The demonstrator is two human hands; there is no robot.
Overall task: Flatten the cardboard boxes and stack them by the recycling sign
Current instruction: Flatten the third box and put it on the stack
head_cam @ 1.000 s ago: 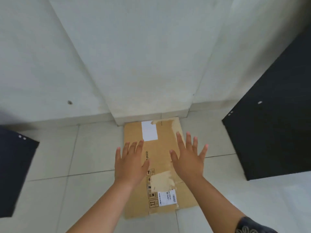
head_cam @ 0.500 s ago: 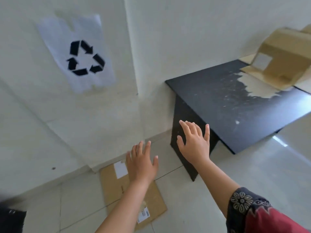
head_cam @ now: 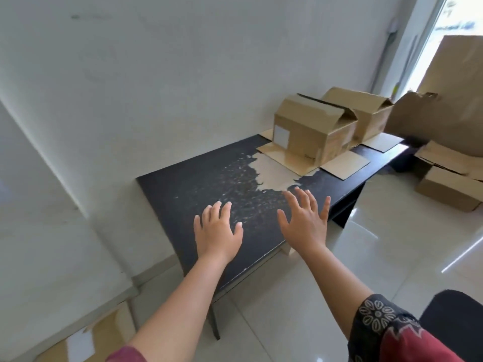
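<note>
One flattened brown cardboard box (head_cam: 86, 340) lay on the floor by the wall, released a second before. Both hands, left (head_cam: 218, 232) and right (head_cam: 304, 222), were spread and empty, now reaching over the worn black table (head_cam: 188, 189) toward the next upright cardboard box (head_cam: 311, 131).

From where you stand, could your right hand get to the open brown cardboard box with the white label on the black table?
Probably yes. The right hand is open and empty, and bare worn tabletop lies between it and the open brown cardboard box with the white label; nothing blocks the way, though a lean or step forward looks needed.
</note>
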